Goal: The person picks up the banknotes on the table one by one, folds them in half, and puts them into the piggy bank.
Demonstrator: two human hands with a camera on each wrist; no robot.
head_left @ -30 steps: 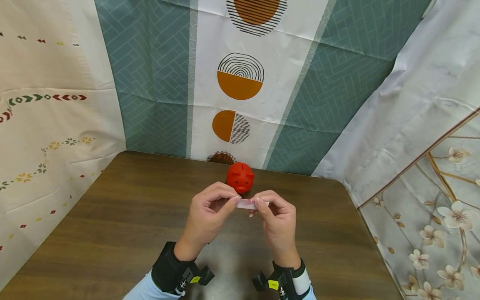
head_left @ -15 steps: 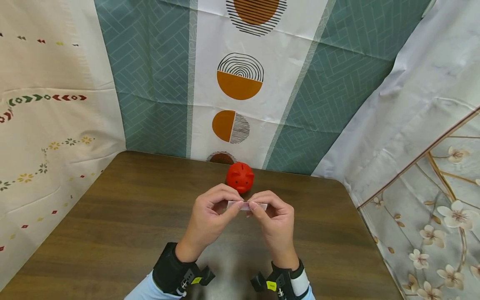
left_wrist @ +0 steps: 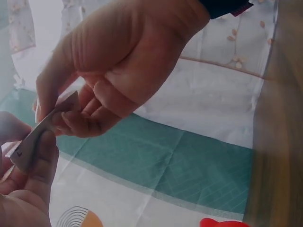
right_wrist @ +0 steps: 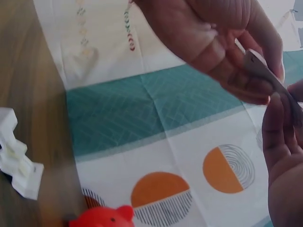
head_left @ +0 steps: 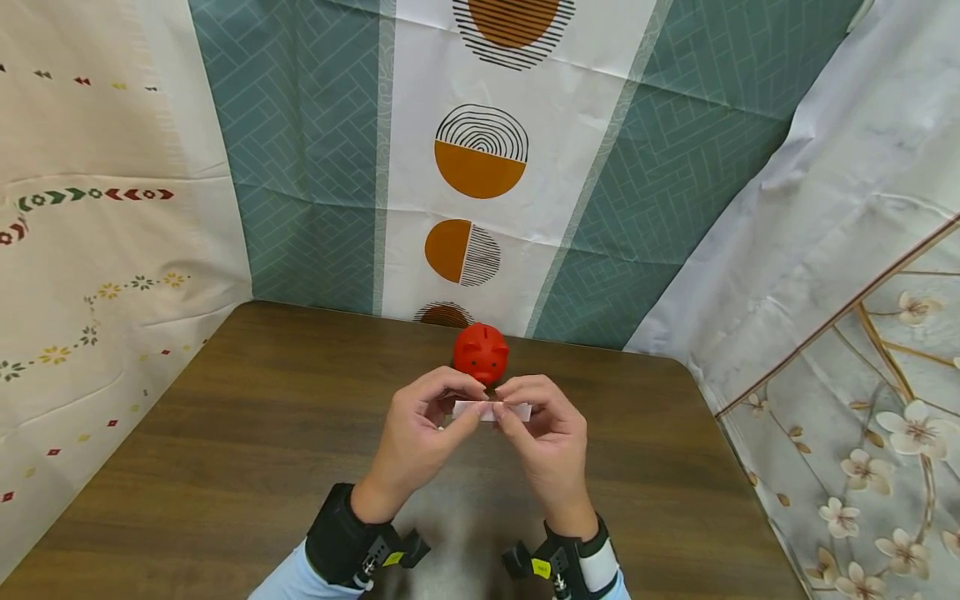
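A narrow, pale pink folded strip, apparently paper, (head_left: 462,409) spans both hands above the table. My left hand (head_left: 422,433) pinches its left part between thumb and fingers, and my right hand (head_left: 557,446) pinches the right part. The two thumb tips lie close together near its middle. Seen from the left wrist, the strip (left_wrist: 24,153) looks bent and bears a small dark mark. In the right wrist view another stretch of the strip (right_wrist: 258,66) shows between the fingers. Just beyond the hands stands a red piggy bank (head_left: 480,352), its slot on top.
The brown wooden table (head_left: 300,400) reaches back to a green and white patterned curtain (head_left: 315,167). Light cloths hang at both sides. At the left edge of the right wrist view is a white angular piece (right_wrist: 19,161) of unclear kind.
Over the last second my left thumb has slid inward along the strip, toward the right thumb. More of the strip's left end now shows. The piggy bank has stayed put.
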